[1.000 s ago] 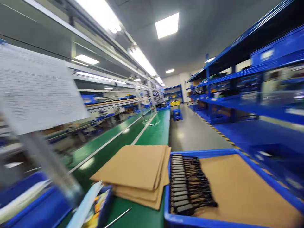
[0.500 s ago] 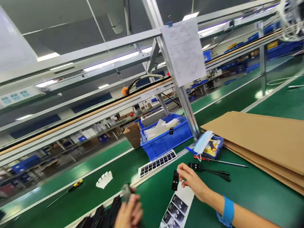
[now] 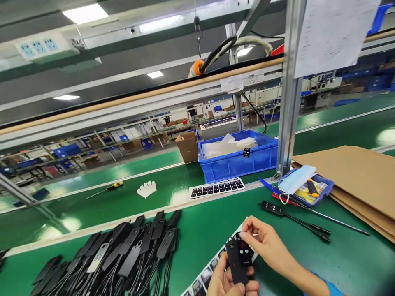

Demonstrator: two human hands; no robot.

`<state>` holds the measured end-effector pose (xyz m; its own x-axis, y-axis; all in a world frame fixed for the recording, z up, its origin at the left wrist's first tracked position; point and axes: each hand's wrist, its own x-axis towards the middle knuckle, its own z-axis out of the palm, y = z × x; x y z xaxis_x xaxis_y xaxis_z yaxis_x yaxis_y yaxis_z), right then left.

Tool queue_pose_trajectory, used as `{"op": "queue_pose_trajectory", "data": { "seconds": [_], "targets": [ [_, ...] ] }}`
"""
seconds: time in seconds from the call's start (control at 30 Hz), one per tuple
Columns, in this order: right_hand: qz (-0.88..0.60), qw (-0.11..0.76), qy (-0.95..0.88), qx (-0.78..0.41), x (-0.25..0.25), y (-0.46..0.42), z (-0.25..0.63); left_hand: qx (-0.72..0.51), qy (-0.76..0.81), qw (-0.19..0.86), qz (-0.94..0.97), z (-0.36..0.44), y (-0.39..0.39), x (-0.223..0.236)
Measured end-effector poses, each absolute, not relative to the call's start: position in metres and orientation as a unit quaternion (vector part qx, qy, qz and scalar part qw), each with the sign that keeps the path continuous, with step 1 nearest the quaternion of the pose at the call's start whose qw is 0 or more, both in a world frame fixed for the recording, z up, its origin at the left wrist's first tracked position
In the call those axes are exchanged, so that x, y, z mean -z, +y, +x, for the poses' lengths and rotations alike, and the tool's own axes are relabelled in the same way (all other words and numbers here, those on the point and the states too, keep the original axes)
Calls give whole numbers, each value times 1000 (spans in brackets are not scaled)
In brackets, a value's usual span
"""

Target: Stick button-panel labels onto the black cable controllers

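My left hand (image 3: 222, 276) is wrapped round a black plastic controller (image 3: 235, 269), whose flat face is turned up. A black label sticker (image 3: 246, 255) with small red and white markings lies against or just over the controller's right side. My right hand (image 3: 264, 238) pinches the sticker's top edge between thumb and fingertips. Whether the sticker touches the controller I cannot tell. Beneath both hands is a label sheet (image 3: 206, 276), partly hidden by them. Left of my hands lies a pile of black controllers (image 3: 131, 240) with cables.
A labelled controller with cables (image 3: 273, 208) and a long screwdriver (image 3: 333, 218) lie to the right. Behind stand a blue bin (image 3: 239, 164) and a metal post (image 3: 288, 119). A small blue tray (image 3: 328, 187) adjoins cardboard sheets (image 3: 354, 164). Another label sheet (image 3: 217, 188) lies before the bin.
My left hand has come right with the controller, under my right hand. The black sticker, hanging from my right hand before, is now at the controller's face. The view has turned left and levelled.
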<state>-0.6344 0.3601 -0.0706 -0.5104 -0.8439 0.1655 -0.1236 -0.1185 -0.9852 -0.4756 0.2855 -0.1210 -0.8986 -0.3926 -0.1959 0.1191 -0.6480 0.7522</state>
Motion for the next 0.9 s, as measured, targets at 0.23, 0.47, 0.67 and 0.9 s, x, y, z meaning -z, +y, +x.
{"op": "queue_pose_trajectory", "data": {
  "seconds": [0.23, 0.47, 0.67, 0.9],
  "targets": [
    [-416, 301, 623, 591, 78, 363, -625, 895, -408, 98, 151, -474, 289, 117],
    [-427, 315, 623, 575, 81, 364, -621, 898, -398, 93, 162, -471, 293, 109],
    [-427, 315, 627, 571, 81, 364, -619, 896, -401, 84, 169, -471, 295, 101],
    [-418, 306, 641, 566, 80, 365, -618, 888, -410, 101, 183, -471, 299, 105]
  ]
}}
